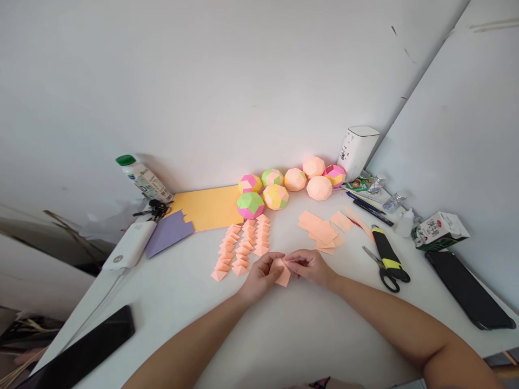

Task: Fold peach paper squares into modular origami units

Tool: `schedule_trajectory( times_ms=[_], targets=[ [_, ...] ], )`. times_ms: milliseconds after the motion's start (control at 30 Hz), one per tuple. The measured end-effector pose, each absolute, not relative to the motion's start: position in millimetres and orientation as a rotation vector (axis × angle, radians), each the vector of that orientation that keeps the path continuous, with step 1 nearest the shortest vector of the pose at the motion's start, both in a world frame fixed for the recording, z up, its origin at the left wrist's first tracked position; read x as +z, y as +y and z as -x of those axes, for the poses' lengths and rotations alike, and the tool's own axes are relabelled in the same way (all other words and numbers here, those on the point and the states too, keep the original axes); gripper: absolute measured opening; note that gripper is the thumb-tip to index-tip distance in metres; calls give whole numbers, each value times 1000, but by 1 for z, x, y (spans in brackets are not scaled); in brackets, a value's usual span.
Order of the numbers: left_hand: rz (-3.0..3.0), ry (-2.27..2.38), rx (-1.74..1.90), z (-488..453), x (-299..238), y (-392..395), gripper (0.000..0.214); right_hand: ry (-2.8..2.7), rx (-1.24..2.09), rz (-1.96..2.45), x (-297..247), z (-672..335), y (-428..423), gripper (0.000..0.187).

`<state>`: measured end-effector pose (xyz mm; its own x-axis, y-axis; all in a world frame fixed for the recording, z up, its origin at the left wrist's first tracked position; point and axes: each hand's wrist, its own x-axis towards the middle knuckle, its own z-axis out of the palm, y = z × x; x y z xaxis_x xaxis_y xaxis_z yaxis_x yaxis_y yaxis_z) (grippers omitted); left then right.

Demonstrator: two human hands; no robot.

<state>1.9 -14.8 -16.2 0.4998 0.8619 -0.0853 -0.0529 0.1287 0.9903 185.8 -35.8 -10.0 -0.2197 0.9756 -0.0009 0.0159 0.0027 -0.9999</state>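
Note:
Between both hands is a small peach piece of paper (284, 277), partly hidden by fingers. My left hand (261, 274) is closed on its left side, thumb on top. My right hand (310, 267) pinches its upper right edge. Just beyond the left hand lie rows of folded peach paper pieces (245, 243), overlapping one another. Flat peach paper strips (320, 229) lie in a loose pile past the right hand. Several faceted paper balls stand along the wall, among them a green and pink ball (250, 205) and a plain peach ball (319, 188).
Scissors (385, 270) and a utility knife (389, 254) lie right, near pens (371, 209), a small carton (440, 230) and a black phone (468, 289). Leftward are yellow card (211, 205), purple card (170, 233), a bottle (146, 179), a white power bank (127, 246) and a dark device (85, 348).

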Motion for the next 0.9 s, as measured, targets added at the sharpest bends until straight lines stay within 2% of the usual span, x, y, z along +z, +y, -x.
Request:
schedule_trajectory(
  times_ms=[533, 900],
  targets=[
    [-1249, 815, 819, -3, -13, -15, 36, -1282, 1482, 1131, -7, -188, -35, 25],
    [-1268, 823, 803, -3, -15, -15, 33, -1269, 1446, 1084, -8, -185, -34, 20]
  ],
)
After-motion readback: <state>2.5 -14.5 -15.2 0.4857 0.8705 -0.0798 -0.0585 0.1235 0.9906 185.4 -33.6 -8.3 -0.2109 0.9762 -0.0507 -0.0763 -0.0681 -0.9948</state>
